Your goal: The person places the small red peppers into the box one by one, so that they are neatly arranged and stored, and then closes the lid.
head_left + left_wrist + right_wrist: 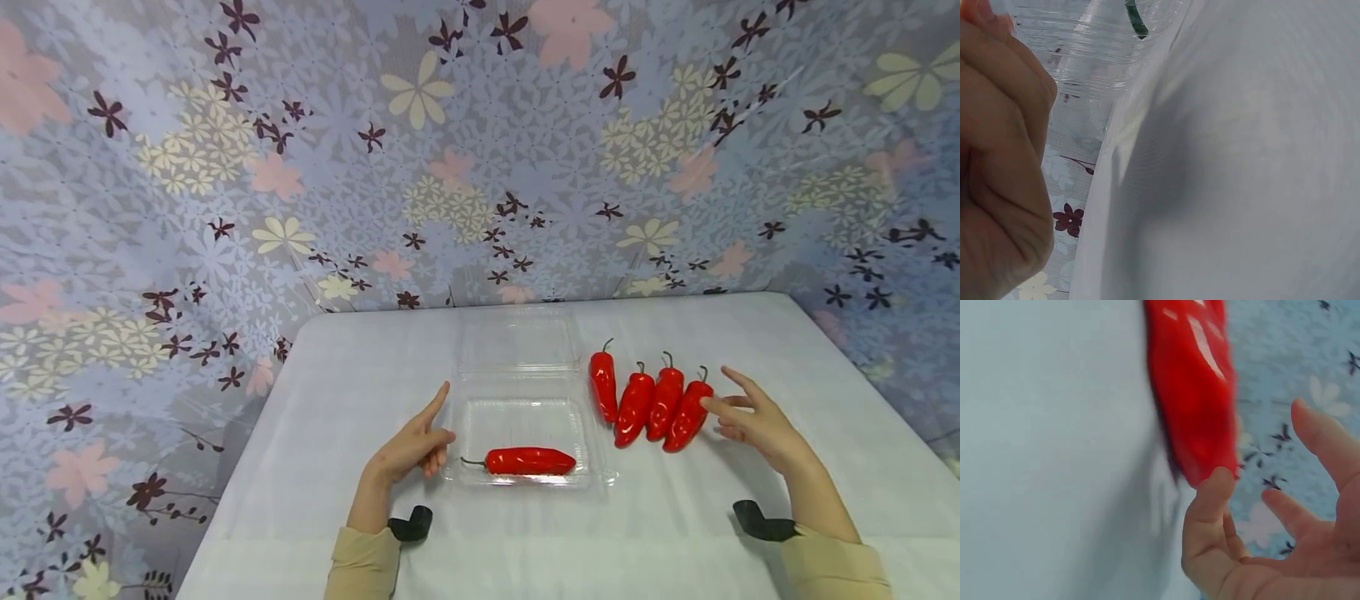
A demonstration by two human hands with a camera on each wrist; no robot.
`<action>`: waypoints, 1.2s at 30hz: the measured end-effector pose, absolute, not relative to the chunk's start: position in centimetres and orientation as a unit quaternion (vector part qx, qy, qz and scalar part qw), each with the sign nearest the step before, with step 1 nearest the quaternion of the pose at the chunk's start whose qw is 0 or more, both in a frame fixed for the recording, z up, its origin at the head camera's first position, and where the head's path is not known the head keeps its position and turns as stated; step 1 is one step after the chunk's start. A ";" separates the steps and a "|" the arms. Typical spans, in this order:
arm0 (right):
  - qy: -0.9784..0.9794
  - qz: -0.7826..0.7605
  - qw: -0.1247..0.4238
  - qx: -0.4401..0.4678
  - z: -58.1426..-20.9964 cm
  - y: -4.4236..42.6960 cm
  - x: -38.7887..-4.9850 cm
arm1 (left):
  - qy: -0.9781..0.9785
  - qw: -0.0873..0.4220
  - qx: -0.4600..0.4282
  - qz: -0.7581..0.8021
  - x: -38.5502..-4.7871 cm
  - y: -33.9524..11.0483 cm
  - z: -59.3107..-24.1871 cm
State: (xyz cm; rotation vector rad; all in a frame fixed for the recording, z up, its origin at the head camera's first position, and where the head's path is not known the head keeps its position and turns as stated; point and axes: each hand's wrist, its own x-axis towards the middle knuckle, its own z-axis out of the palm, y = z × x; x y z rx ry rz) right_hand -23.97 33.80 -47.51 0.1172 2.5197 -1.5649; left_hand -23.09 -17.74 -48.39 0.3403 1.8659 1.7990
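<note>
A clear plastic container (517, 417) stands with its lid laid back, and one red pepper (529, 461) lies along its near side, stem to the left. Beside the container's left edge is my left hand (408, 446), index finger extended and other fingers bent, holding nothing. To the right, four loose red peppers lie side by side. My right hand (761, 425) is at the rightmost pepper (687, 417), one fingertip at its side and the other fingers spread. In the right wrist view that fingertip meets the end of the red pepper (1194, 387).
A white cloth (360, 367) covers the table. Behind it hangs a flowered curtain (480, 167). The other loose peppers are a slim one (603, 387) near the container and two (634, 408) closer to my right hand.
</note>
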 end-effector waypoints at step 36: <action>0.816 -0.575 0.015 -0.055 -41.2 29.7 -26.3 | 0.695 0.268 0.119 0.657 -23.1 -17.8 -48.3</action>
